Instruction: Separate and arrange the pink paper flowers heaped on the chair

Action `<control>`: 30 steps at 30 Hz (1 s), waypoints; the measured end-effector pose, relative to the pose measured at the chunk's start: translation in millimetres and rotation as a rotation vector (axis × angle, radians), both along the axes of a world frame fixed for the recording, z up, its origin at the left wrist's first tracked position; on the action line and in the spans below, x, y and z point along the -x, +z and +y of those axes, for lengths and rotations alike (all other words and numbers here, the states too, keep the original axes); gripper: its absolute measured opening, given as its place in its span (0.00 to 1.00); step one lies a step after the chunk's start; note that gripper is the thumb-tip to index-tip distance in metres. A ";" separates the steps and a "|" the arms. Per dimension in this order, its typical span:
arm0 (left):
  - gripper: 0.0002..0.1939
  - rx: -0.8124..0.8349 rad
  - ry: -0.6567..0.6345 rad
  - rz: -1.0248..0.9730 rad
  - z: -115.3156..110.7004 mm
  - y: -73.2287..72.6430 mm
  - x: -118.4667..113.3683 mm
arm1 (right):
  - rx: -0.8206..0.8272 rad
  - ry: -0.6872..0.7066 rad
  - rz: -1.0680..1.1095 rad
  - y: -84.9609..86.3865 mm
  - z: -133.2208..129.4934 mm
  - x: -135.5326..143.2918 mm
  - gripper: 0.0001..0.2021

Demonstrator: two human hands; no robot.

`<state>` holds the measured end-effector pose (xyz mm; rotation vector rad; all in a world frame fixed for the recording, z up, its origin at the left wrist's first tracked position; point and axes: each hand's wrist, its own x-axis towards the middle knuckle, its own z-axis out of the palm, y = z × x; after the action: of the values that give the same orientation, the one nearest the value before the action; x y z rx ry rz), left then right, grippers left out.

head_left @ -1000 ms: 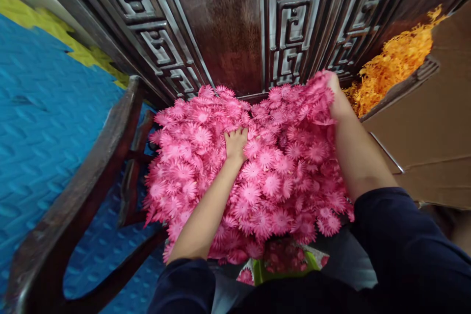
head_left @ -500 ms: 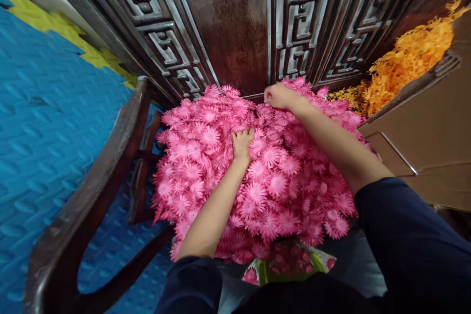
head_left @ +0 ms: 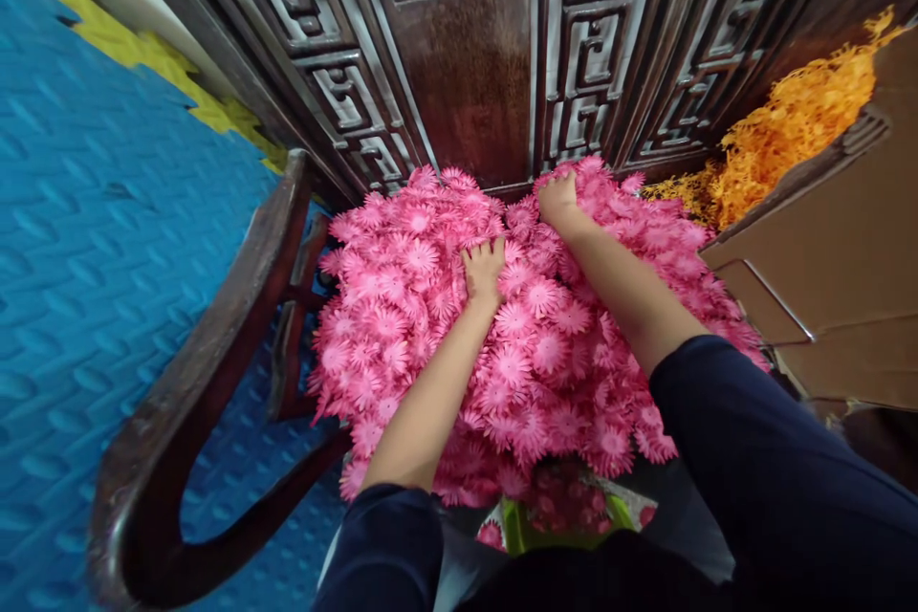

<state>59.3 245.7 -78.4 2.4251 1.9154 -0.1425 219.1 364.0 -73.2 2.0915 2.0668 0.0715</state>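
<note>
A large heap of pink artificial flowers fills the middle of the head view, against a carved wooden backrest. My left hand rests on the flowers near the centre with its fingers spread, holding nothing that shows. Farther back and to the right, my right hand lies on the blooms at the rear edge of the heap. Its fingers are apart and partly sunk among the petals, and nothing shows in its grip.
A dark curved wooden armrest stands at the left above blue textured matting with a yellow edge. Orange artificial foliage and a cardboard box are at the right. Something green shows under the heap in front.
My right hand has opened from a closed pose and come down onto the flowers, slightly to the right. My left hand keeps its place on the heap. The view has shifted slightly.
</note>
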 end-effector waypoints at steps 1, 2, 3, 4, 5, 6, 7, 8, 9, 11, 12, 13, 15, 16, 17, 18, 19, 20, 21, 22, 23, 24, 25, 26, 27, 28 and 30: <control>0.34 -0.001 0.004 0.001 -0.2 1.0 0.1 | -0.005 0.010 0.026 0.1 -1.2 2.2 0.21; 0.37 0.001 0.008 0.000 -0.3 1.4 0.5 | -0.014 0.030 0.067 1.1 -2.7 3.6 0.20; 0.38 0.006 0.010 -0.002 -0.3 1.2 0.9 | -0.024 0.056 0.116 2.8 -4.3 4.1 0.19; 0.39 0.012 0.013 -0.006 0.0 0.6 1.4 | -0.034 0.077 0.167 5.1 -6.0 3.9 0.18; 0.39 0.021 0.015 -0.008 0.3 -0.1 1.8 | -0.041 0.089 0.206 7.9 -7.7 2.9 0.18; 0.39 0.027 0.019 -0.013 0.7 -0.6 2.1 | -0.049 0.091 0.245 11.3 -9.2 1.3 0.18; 0.38 0.026 0.028 -0.025 0.8 -0.6 2.1 | -0.059 0.088 0.297 15.2 -10.7 -0.6 0.19; 0.36 0.012 0.043 -0.052 0.6 0.4 1.9 | -0.066 0.083 0.374 19.7 -12.2 -2.6 0.19; 0.35 -0.015 0.061 -0.099 -0.1 2.7 1.5 | -0.069 0.083 0.489 24.9 -13.9 -4.5 0.19; 0.32 -0.111 0.092 -0.258 -2.9 11.7 0.4 | -0.034 0.088 0.792 37.3 -18.1 -6.8 0.16; 0.31 -0.173 0.101 -0.357 -5.0 18.4 -0.2 | 0.004 0.099 0.946 44.4 -20.6 -6.8 0.13; 0.30 -0.233 0.104 -0.454 -7.2 26.2 -0.8 | 0.045 0.111 1.080 51.9 -23.5 -5.9 0.11; 0.29 -0.329 0.114 -0.609 -11.7 43.8 -1.6 | 0.073 0.147 1.311 66.8 -29.4 -1.7 0.06; 0.28 -0.359 0.120 -0.664 -13.4 52.6 -1.7 | 0.059 0.148 1.401 73.6 -32.3 1.3 0.06; 0.27 -0.376 0.122 -0.706 -14.5 60.8 -1.5 | 0.034 0.129 1.478 79.7 -35.0 4.5 0.06; 0.26 -0.384 0.127 -0.744 -14.8 68.0 -0.9 | 0.008 0.086 1.550 84.9 -37.7 7.7 0.06; 0.25 -0.386 0.133 -0.780 -14.2 74.0 0.2 | 0.000 0.029 1.616 89.2 -40.5 10.7 0.06; 0.25 -0.391 0.145 -0.815 -12.8 78.8 1.8 | 0.015 -0.026 1.678 92.8 -43.7 13.2 0.05; 0.25 -0.398 0.164 -0.851 -10.5 82.4 3.8 | 0.056 -0.071 1.732 95.8 -47.4 15.2 0.05; 0.26 -0.410 0.184 -0.888 -7.5 84.8 6.3 | 0.113 -0.090 1.775 98.4 -52.0 16.7 0.04; 0.27 -0.416 0.196 -0.931 -4.4 86.4 8.9 | 0.180 -0.086 1.805 101.0 -57.6 17.7 0.04; 0.28 -0.410 0.198 -0.983 -1.6 87.2 11.6 | 0.243 -0.073 1.819 103.5 -64.4 18.4 0.04; 0.27 -0.384 0.186 -1.047 0.3 87.4 14.3 | 0.290 -0.065 1.825 106.0 -72.4 18.8 0.05; 0.24 -0.334 0.165 -1.120 0.6 87.3 16.8 | 0.319 -0.064 1.835 108.5 -81.5 19.1 0.06; 0.20 -0.272 0.144 -1.200 -1.1 86.8 19.0 | 0.341 -0.076 1.844 110.8 -91.6 19.3 0.06; 0.15 -0.218 0.134 -1.279 -5.0 86.1 20.9 | 0.362 -0.097 1.847 112.7 -102.4 19.3 0.06; 0.08 -0.171 0.151 -1.403 -19.1 84.7 24.4 | 0.406 -0.149 1.838 114.2 -125.4 18.6 0.06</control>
<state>34.9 226.6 6.3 1.5025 1.3199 1.3418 200.5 238.7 41.0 1.9323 1.8753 -2.8138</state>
